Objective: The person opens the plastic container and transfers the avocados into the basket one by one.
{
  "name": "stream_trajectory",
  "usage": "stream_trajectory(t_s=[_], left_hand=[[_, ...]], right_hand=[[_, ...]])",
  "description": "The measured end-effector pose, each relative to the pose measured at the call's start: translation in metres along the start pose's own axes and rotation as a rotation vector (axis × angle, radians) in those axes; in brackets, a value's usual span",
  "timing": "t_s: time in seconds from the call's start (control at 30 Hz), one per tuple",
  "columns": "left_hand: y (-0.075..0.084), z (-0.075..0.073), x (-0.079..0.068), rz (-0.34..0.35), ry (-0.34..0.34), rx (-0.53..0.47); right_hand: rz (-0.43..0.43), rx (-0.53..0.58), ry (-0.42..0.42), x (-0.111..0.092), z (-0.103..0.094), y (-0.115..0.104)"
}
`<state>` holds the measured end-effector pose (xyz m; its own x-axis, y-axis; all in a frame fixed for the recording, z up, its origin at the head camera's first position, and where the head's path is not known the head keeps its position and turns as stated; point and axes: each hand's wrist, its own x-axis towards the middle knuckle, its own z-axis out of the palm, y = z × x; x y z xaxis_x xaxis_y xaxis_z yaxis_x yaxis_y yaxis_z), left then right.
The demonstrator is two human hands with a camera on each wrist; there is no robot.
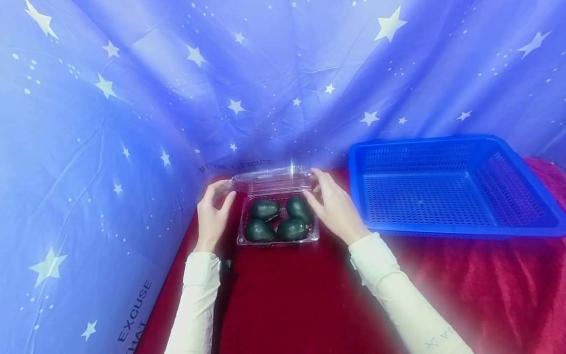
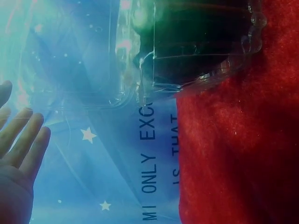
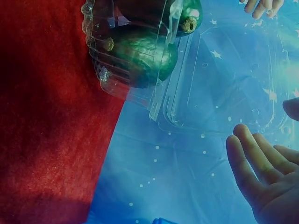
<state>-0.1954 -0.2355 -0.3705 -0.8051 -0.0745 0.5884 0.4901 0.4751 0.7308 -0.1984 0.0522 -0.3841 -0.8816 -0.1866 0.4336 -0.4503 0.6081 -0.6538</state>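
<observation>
A clear plastic clamshell box [image 1: 240, 236] stands on the red cloth with several dark green avocados [image 1: 295, 230] in it. Its hinged lid [image 1: 269, 182] is raised at the far side. At the lid's left edge is my left hand [image 1: 211, 211], fingers extended and thumb apart; the left wrist view shows these fingers [image 2: 35, 128] nearly straight beside the lid. My right hand [image 1: 333, 206] is at the lid's right edge, its fingers [image 3: 252, 154] also extended in the right wrist view. Whether the fingertips touch the lid is hard to tell.
A blue perforated plastic basket [image 1: 415, 230] stands to the right of the box. Red cloth [image 1: 274, 295] covers the table. Blue star-printed fabric [image 1: 283, 64] hangs behind and along the left side.
</observation>
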Motion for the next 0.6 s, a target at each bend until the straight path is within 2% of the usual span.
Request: stream_trajectory(t_s=[0.2, 0.43, 0.6], left_hand=[[0.000, 0.000, 0.001, -0.043, -0.026, 0.002], [-0.044, 0.004, 0.004, -0.012, -0.100, 0.060], [-0.052, 0.006, 0.003, -0.010, -0.163, 0.084]], right_hand=[[-0.007, -0.005, -0.022, -0.001, 0.005, 0.005], [-0.021, -0.018, -0.030, -0.002, 0.010, 0.010], [-0.014, -0.017, -0.044, -0.002, 0.014, 0.015]])
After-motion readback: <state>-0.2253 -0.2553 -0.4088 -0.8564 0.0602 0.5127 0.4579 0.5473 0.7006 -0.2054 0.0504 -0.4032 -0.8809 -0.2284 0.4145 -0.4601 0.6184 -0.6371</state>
